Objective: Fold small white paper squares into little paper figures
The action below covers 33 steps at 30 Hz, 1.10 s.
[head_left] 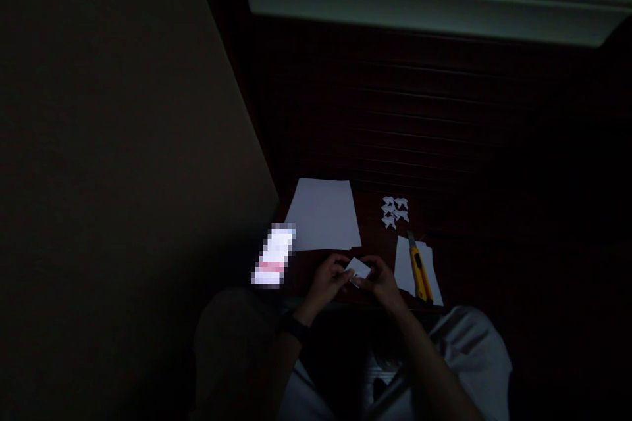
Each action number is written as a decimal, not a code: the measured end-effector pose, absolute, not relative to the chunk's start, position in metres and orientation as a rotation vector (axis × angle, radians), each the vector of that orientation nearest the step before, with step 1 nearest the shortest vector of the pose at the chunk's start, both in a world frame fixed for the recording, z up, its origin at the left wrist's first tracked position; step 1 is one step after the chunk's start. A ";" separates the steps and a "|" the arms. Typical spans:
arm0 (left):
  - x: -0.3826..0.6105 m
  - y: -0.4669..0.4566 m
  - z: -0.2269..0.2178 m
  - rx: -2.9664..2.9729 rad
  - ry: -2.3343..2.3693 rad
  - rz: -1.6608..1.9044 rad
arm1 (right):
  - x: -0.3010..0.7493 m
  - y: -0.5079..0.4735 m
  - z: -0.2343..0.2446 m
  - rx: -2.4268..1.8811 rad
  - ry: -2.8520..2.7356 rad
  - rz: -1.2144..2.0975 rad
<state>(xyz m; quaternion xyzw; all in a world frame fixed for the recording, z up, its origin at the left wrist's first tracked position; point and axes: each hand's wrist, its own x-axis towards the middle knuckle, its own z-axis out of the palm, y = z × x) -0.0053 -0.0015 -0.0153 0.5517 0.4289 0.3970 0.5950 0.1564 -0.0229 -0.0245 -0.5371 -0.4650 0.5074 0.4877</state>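
Observation:
A small white piece of paper (358, 268) is pinched between both hands just above the near edge of a dark wooden table (375, 243). My left hand (328, 281) grips its left side with curled fingers; a dark watch sits on that wrist. My right hand (380, 281) grips its right side, fingers closed. A stack of white sheets (323, 214) lies just beyond my left hand. A yellow utility knife (419, 270) rests on another white sheet (405, 266) to the right of my right hand.
Several small folded white paper figures (395, 212) are grouped at the back right of the table. A lit phone screen (274, 255) lies at the table's left edge. A wall fills the left; the room is very dark. My knees show below.

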 end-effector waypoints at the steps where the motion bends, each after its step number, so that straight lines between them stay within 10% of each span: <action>1: -0.005 -0.002 -0.016 1.284 0.994 0.915 | 0.156 -0.023 -0.024 -1.288 -1.126 1.243; 33: -0.004 -0.002 -0.015 1.393 1.134 0.803 | 0.163 -0.027 -0.012 -1.242 -1.020 1.351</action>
